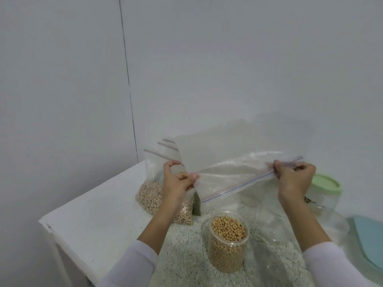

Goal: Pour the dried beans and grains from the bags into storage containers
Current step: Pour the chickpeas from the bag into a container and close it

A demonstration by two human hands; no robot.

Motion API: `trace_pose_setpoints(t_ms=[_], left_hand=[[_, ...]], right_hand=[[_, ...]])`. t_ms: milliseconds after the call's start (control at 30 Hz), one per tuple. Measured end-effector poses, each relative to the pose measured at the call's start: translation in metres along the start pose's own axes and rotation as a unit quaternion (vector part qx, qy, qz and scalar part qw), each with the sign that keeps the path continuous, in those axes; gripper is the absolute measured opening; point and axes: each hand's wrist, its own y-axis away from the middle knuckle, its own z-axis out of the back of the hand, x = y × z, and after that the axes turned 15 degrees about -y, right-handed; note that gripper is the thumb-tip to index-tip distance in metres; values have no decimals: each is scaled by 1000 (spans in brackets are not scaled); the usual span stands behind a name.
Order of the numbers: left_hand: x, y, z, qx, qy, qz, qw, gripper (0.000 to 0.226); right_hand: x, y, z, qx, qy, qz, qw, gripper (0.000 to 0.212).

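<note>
Clear plastic bag (232, 179), emptied by the look of it, stretched between both hands, zip strip running long from left hand (179, 184) to right hand (294, 179). Each hand pinches one end of the mouth. Open jar (228, 243) of beans sits below, between the forearms, nearer the left.
</note>
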Motion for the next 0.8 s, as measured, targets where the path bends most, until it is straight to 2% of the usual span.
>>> trace_pose_setpoints(t_ms=[133, 300, 400, 533, 633, 700, 800], left_hand=[[-5, -9, 10, 1, -8, -15, 1000, 23], [-15, -18, 25, 18, 8, -19, 1000, 35], [-20, -24, 31, -9, -87, -72, 994, 43], [-30, -35, 33, -75, -155, -142, 975, 20], [-40, -45, 30, -113, -217, -182, 952, 15], [-52, -45, 21, -116, -220, -209, 946, 19], [-75, -37, -1, -101, -162, -221, 957, 22]], right_hand=[[0, 2, -10, 2, -8, -11, 1000, 48], [3, 4, -18, -27, -41, -7, 999, 55], [4, 10, -19, 21, -51, 17, 998, 62], [14, 12, -17, 77, -115, -4, 990, 26], [30, 7, -8, 123, -220, -15, 968, 15], [45, 3, 2, 135, -192, 36, 972, 23], [66, -5, 13, 114, -77, 146, 980, 17]])
